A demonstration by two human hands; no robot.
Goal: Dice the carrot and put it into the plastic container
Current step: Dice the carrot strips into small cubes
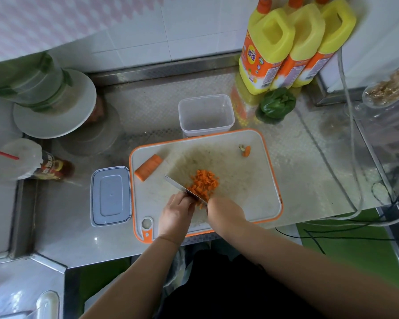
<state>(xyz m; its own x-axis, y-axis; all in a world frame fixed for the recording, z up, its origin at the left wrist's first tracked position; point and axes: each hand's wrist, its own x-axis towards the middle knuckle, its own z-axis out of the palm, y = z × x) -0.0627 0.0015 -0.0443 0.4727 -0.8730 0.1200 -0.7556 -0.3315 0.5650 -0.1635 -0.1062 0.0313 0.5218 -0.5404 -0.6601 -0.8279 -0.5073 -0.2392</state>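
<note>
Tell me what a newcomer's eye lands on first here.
The orange pile of diced carrot at the middle of the cutting board, with the knife laid against it and both hands at the board's near edge. Then the three yellow bottles by the back wall, and the clear container just behind the board.

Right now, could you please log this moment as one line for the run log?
step: dicing | right hand: on knife | left hand: on blade | dice: on board | container: empty | carrot piece: uncut
</note>
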